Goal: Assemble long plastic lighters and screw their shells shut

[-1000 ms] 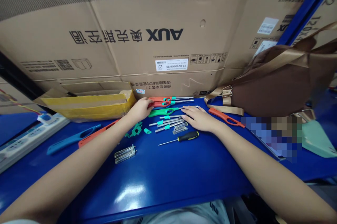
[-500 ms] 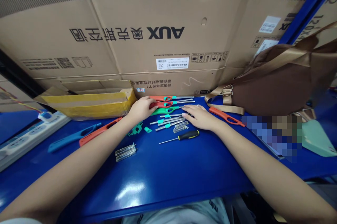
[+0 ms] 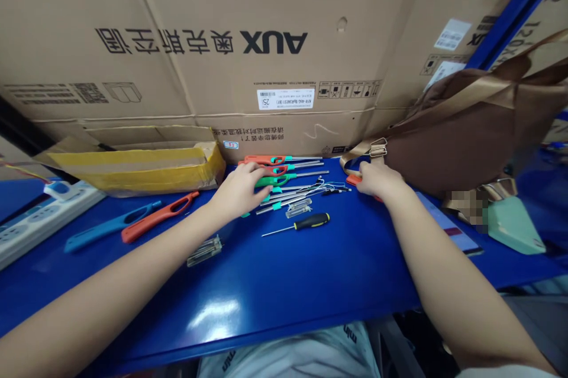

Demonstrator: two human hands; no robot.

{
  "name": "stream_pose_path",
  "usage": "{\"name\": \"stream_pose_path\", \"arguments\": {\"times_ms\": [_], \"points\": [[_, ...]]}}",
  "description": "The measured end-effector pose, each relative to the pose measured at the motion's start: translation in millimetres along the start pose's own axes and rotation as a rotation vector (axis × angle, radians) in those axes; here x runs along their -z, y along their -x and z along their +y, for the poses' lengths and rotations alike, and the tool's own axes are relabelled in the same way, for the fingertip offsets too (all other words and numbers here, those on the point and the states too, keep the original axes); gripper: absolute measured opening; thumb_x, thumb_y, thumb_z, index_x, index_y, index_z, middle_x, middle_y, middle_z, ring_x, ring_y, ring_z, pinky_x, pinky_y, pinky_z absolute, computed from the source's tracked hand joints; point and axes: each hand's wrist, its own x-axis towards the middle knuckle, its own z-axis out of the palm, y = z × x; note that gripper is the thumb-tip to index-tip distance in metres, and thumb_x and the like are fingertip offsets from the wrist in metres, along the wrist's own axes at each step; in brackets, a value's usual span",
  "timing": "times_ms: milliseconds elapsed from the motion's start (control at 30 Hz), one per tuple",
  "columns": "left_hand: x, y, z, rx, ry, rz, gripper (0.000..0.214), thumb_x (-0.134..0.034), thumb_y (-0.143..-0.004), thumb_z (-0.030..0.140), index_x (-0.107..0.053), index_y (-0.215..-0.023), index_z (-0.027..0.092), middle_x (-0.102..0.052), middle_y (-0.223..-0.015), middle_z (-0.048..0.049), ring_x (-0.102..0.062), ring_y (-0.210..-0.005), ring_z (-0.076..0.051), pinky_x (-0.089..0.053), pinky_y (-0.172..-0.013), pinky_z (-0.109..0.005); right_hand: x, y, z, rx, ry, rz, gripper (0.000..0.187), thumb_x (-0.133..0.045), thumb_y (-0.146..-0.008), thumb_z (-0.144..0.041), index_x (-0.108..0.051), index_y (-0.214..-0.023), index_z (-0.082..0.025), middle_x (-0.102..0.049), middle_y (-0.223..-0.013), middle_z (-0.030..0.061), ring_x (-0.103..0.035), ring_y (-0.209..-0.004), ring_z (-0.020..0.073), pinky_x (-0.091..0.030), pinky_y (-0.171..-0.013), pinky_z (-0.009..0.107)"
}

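Observation:
My right hand [image 3: 380, 181] is closed around an orange lighter casing [image 3: 354, 179], which shows at the fingertips and under the palm. My left hand [image 3: 242, 190] rests over the row of long-nosed lighters, thumb and fingers apart. A green lighter [image 3: 270, 180] and a red lighter [image 3: 279, 170] lie partly beneath it, and an orange lighter [image 3: 265, 160] lies just behind. In front of these are several loose metal tubes [image 3: 290, 195] with teal pieces, thin wires with black ends [image 3: 336, 190] and clear fuel tanks [image 3: 299, 207].
A black-and-yellow screwdriver [image 3: 312, 221] lies in front. More clear tanks [image 3: 205, 251], an orange casing [image 3: 155, 219] and a blue casing [image 3: 110, 229] are at left, by a power strip [image 3: 18, 227] and a yellow-taped box [image 3: 133, 168]. A brown bag [image 3: 461, 129] and a tablet-like device [image 3: 448, 225] stand right.
My right hand has moved right, from the metal tubes onto the orange casing. The wires it covered now show. My left hand stays over the lighters, its thumb now further forward.

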Motion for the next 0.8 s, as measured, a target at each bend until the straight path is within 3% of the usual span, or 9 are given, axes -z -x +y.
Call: {"name": "stream_pose_path", "arguments": {"times_ms": [167, 267, 433, 500, 567, 633, 700, 800], "points": [[6.1, 39, 30, -0.101, 0.112, -0.117, 0.033, -0.057, -0.098, 0.036, -0.070, -0.122, 0.018, -0.066, -0.120, -0.0117, -0.061, -0.116, -0.028, -0.051, -0.104, -0.044, -1, -2, 2, 0.014, 0.008, -0.108, 0.030, -0.072, -0.076, -0.026, -0.071, -0.105, -0.018, -0.072, -0.107, 0.0168, -0.071, -0.099, 0.0332, -0.052, -0.075, 0.037], [11.0, 58, 38, -0.110, 0.227, -0.182, 0.031, -0.055, -0.099, 0.036, -0.070, -0.122, 0.020, -0.066, -0.121, -0.0106, -0.060, -0.117, -0.027, -0.050, -0.105, -0.045, 1, -2, 3, 0.019, -0.014, -0.086, 0.032, -0.075, -0.074, -0.029, -0.071, -0.103, -0.016, -0.072, -0.106, 0.0188, -0.071, -0.097, 0.0340, -0.050, -0.073, 0.037], [18.2, 72, 42, -0.101, 0.367, -0.154, 0.030, -0.054, -0.100, 0.035, -0.070, -0.121, 0.020, -0.066, -0.123, -0.0097, -0.060, -0.119, -0.025, -0.049, -0.107, -0.044, 15, 7, 5, 0.085, -0.150, -0.025, 0.026, -0.076, -0.072, -0.031, -0.068, -0.091, -0.015, -0.073, -0.091, 0.0129, -0.069, -0.084, 0.0281, -0.048, -0.067, 0.034], [17.8, 74, 43, -0.098, 0.436, -0.117, 0.028, -0.054, -0.100, 0.033, -0.071, -0.119, 0.020, -0.068, -0.120, -0.0084, -0.062, -0.117, -0.023, -0.049, -0.106, -0.041, 22, 16, 1, 0.174, -0.240, -0.014, 0.019, -0.072, -0.076, -0.030, -0.066, -0.087, -0.016, -0.073, -0.088, 0.0093, -0.068, -0.081, 0.0228, -0.049, -0.067, 0.030], [16.1, 77, 45, -0.085, 0.496, -0.084, 0.027, -0.056, -0.099, 0.032, -0.070, -0.120, 0.021, -0.069, -0.119, -0.0068, -0.063, -0.116, -0.022, -0.050, -0.105, -0.038, 27, 28, -8, 0.287, -0.338, -0.021, 0.022, -0.071, -0.079, -0.034, -0.064, -0.093, -0.018, -0.074, -0.095, 0.0052, -0.068, -0.083, 0.0170, -0.050, -0.071, 0.026], [14.3, 80, 47, -0.054, 0.552, -0.055, 0.029, -0.060, -0.098, 0.033, -0.069, -0.123, 0.021, -0.070, -0.118, -0.0055, -0.065, -0.112, -0.020, -0.052, -0.102, -0.036, 26, 42, -21, 0.418, -0.431, -0.074, 0.027, -0.073, -0.076, -0.041, -0.063, -0.090, -0.020, -0.072, -0.090, 0.0009, -0.066, -0.081, 0.0141, -0.051, -0.072, 0.023], [12.7, 83, 49, -0.011, 0.602, -0.032, 0.038, -0.068, -0.094, 0.037, -0.066, -0.128, 0.021, -0.071, -0.117, -0.0049, -0.066, -0.104, -0.019, -0.054, -0.096, -0.034, 20, 58, -36, 0.644, -0.640, -0.187, 0.035, -0.079, -0.069, -0.043, -0.065, -0.090, -0.018, -0.070, -0.084, 0.0011, -0.063, -0.074, 0.0143, -0.050, -0.067, 0.025], [9.8, 87, 52, 0.024, 0.612, -0.033, 0.057, -0.077, -0.086, 0.045, -0.062, -0.135, 0.019, -0.069, -0.122, -0.0070, -0.066, -0.103, -0.021, -0.054, -0.094, -0.037, 5, 80, -59, 0.785, -0.655, -0.266, 0.029, -0.078, -0.069, -0.032, -0.068, -0.092, -0.018, -0.070, -0.083, 0.0001, -0.059, -0.068, 0.0127, -0.048, -0.064, 0.025]]}}
